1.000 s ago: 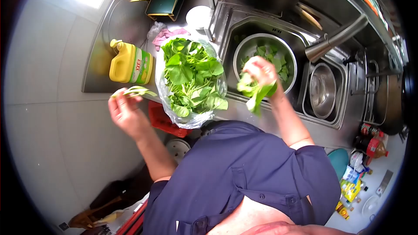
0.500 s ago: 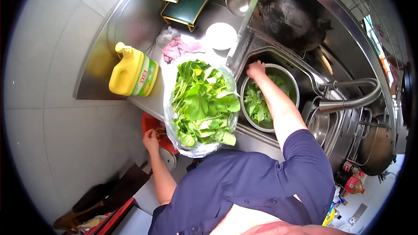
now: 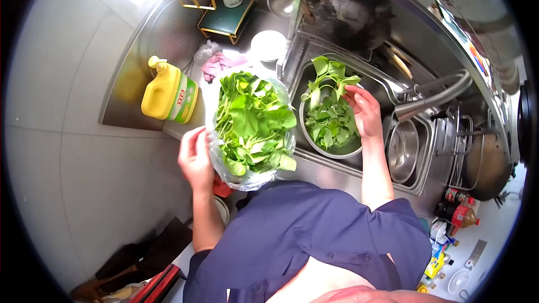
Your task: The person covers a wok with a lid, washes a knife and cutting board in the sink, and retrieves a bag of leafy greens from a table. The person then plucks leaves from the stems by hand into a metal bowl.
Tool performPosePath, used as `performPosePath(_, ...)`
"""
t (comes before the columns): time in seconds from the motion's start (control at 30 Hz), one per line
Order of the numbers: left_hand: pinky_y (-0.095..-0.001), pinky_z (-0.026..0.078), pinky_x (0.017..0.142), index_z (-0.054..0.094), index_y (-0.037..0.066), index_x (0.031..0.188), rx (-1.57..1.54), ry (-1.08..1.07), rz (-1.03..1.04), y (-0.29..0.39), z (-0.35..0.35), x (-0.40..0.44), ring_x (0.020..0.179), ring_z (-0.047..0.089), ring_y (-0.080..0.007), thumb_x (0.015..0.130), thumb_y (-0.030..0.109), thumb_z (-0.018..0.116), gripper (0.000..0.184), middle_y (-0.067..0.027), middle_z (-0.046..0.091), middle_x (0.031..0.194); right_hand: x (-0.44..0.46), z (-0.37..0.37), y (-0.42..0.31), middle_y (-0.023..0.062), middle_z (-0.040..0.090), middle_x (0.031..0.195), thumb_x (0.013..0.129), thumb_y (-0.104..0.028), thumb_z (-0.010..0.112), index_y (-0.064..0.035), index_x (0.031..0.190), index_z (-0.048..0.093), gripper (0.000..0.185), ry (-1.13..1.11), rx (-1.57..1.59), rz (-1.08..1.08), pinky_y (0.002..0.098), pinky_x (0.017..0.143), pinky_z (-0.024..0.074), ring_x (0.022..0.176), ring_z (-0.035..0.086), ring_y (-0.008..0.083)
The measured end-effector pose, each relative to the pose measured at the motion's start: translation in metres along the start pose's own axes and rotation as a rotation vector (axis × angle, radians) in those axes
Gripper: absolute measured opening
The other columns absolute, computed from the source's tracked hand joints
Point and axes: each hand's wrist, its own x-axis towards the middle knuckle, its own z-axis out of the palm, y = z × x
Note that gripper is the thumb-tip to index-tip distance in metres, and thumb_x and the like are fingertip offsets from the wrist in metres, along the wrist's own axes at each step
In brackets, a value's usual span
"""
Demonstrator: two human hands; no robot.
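Observation:
A clear plastic bag [image 3: 255,181] heaped with leafy greens [image 3: 247,120] lies in the middle. My left hand [image 3: 196,160] is at its left edge, fingers slightly parted with nothing visible in them. My right hand [image 3: 366,113] hangs over the right side of a round metal basin [image 3: 343,153]. Its thumb and fingertips meet the leaves of a leafy green sprig [image 3: 331,73], which rises above the far rim. More plucked greens [image 3: 331,120] lie in the basin, which sits in the sink [image 3: 382,81].
A yellow detergent jug [image 3: 168,92] stands left of the bag. Behind are a pink cloth [image 3: 223,64], a white bowl [image 3: 268,46] and a green rack [image 3: 227,19]. The faucet [image 3: 435,98] arches over the sink's right side, near a second metal bowl [image 3: 403,151]. A red container [image 3: 222,188] shows below the bag.
My left hand has risen from the red container to the bag's edge. My right hand has moved from the basin's left side to its right, and a sprig now stands above the rim.

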Motion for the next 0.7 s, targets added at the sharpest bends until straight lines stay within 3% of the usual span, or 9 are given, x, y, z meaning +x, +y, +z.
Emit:
performPosePath(0.07, -0.0218, 0.048, 0.072, 0.062, -0.001, 0.103, -0.107, -0.266, 0.059, 0.019, 0.039, -0.006, 0.088, 0.059, -0.0104, 0.091, 0.006, 0.058, 0.015, -0.0048, 0.064, 0.097, -0.027, 0.02, -0.028, 0.0191, 0.06, 0.117, 0.09, -0.008, 0.049, 0.0074, 0.114, 0.058, 0.03, -0.06, 0.183, -0.08, 0.0386, 0.102, 0.0402, 0.116, 0.054, 0.0299)
performPosePath(0.13, -0.0275, 0.048, 0.082, 0.05, 0.003, 0.124, -0.105, -0.547, -0.037, 0.019, 0.082, -0.022, 0.102, 0.057, -0.0155, 0.089, 0.01, 0.059, 0.037, -0.0078, 0.058, 0.119, -0.051, 0.036, -0.043, 0.0227, 0.055, 0.123, 0.092, -0.011, 0.045, 0.0076, 0.121, 0.052, 0.036, -0.141, 0.307, -0.104, 0.0408, 0.103, 0.0388, 0.119, 0.051, 0.0336)
performPosePath(0.17, -0.032, 0.046, 0.089, 0.042, 0.004, 0.132, -0.249, -0.865, -0.252, 0.026, 0.107, -0.042, 0.108, 0.054, -0.0177, 0.089, 0.015, 0.06, 0.048, -0.0095, 0.05, 0.13, -0.068, 0.047, -0.048, 0.0234, 0.054, 0.125, 0.092, -0.013, 0.044, 0.0076, 0.124, 0.05, 0.038, -0.161, 0.374, -0.104, 0.0416, 0.103, 0.0386, 0.119, 0.051, 0.0341)
performPosePath(0.23, -0.0358, 0.046, 0.09, 0.038, 0.004, 0.135, -0.474, -1.131, -0.489, 0.007, 0.124, -0.057, 0.111, 0.054, -0.0218, 0.085, 0.027, 0.064, 0.06, -0.0133, 0.047, 0.132, -0.081, 0.049, -0.046, 0.0252, 0.053, 0.126, 0.091, -0.019, 0.045, 0.0082, 0.126, 0.046, 0.045, -0.098, 0.368, -0.08, 0.0428, 0.104, 0.0371, 0.12, 0.05, 0.0346)
performPosePath(0.3, -0.0366, 0.048, 0.088, 0.037, 0.005, 0.135, -0.824, -1.391, -0.837, 0.006, 0.124, -0.068, 0.108, 0.057, -0.0241, 0.087, 0.022, 0.062, 0.057, -0.0167, 0.048, 0.131, -0.092, 0.042, -0.041, 0.0251, 0.053, 0.126, 0.091, -0.019, 0.044, 0.0081, 0.128, 0.045, 0.045, -0.029, 0.372, -0.055, 0.0417, 0.104, 0.037, 0.119, 0.051, 0.0328)
performPosePath(0.37, -0.0366, 0.05, 0.084, 0.036, 0.006, 0.135, -0.911, -1.486, -0.888, 0.011, 0.117, -0.076, 0.102, 0.06, -0.0247, 0.088, 0.016, 0.059, 0.053, -0.018, 0.052, 0.125, -0.098, 0.034, -0.039, 0.0246, 0.053, 0.126, 0.093, -0.018, 0.042, 0.0084, 0.128, 0.044, 0.044, -0.024, 0.382, -0.069, 0.0405, 0.104, 0.0375, 0.118, 0.052, 0.0308)
performPosePath(0.5, -0.0252, 0.048, 0.069, 0.056, 0.004, 0.115, -0.525, -1.235, -0.74, 0.014, 0.105, -0.078, 0.075, 0.057, -0.0117, 0.088, 0.015, 0.06, 0.029, -0.0048, 0.063, 0.089, -0.101, 0.013, -0.044, 0.0121, 0.059, 0.118, 0.093, -0.008, 0.047, 0.0031, 0.115, 0.059, 0.028, 0.069, 0.128, -0.016, 0.0322, 0.095, 0.0443, 0.109, 0.057, 0.0223)
performPosePath(0.6, -0.0238, 0.043, 0.063, 0.062, 0.003, 0.102, -0.015, -0.964, -0.228, 0.014, 0.095, -0.078, 0.067, 0.054, -0.0101, 0.089, 0.016, 0.061, 0.019, -0.0014, 0.06, 0.077, -0.095, 0.015, -0.067, 0.0091, 0.062, 0.104, 0.086, 0.001, 0.056, -0.001, 0.098, 0.064, 0.014, 0.389, -0.835, -0.463, 0.0284, 0.087, 0.0439, 0.096, 0.059, 0.0202)
performPosePath(0.7, -0.0268, 0.045, 0.063, 0.063, 0.001, 0.099, 0.237, -0.784, 0.212, 0.011, 0.089, -0.078, 0.068, 0.056, -0.014, 0.086, 0.011, 0.062, 0.016, -0.0068, 0.061, 0.076, -0.094, 0.05, -0.092, 0.0102, 0.064, 0.097, 0.079, 0.004, 0.061, -0.0012, 0.092, 0.066, 0.015, 0.001, -0.877, -0.571, 0.0325, 0.087, 0.0458, 0.095, 0.06, 0.0234)
